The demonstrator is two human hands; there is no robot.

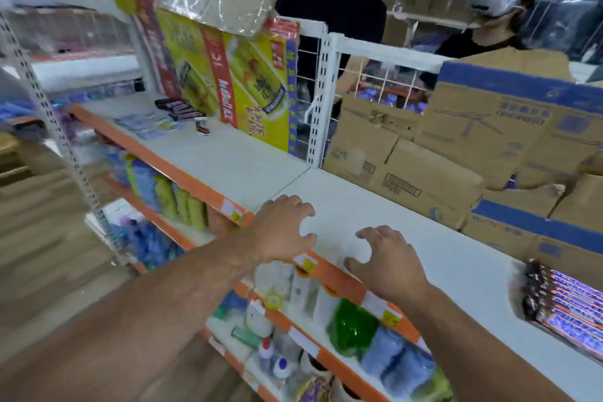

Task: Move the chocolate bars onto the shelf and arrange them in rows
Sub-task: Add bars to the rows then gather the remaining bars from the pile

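A row of several chocolate bars point(564, 303) in dark and purple wrappers lies side by side on the white shelf point(424, 238) at the far right. A few more bars point(181, 109) lie far back on the left part of the shelf. My left hand point(284, 225) hovers over the shelf's front edge with fingers loosely curled and holds nothing. My right hand point(385, 258) is beside it, fingers spread and bent, also empty. Both hands are well left of the right-hand row of bars.
Stacked cardboard boxes point(456, 153) stand behind the shelf on the right. A large yellow-green box point(235, 81) leans at the back left, with flat packets point(146, 124) near it. Two people stand beyond the wire partition point(321, 98). Lower shelves hold bottles and packets.
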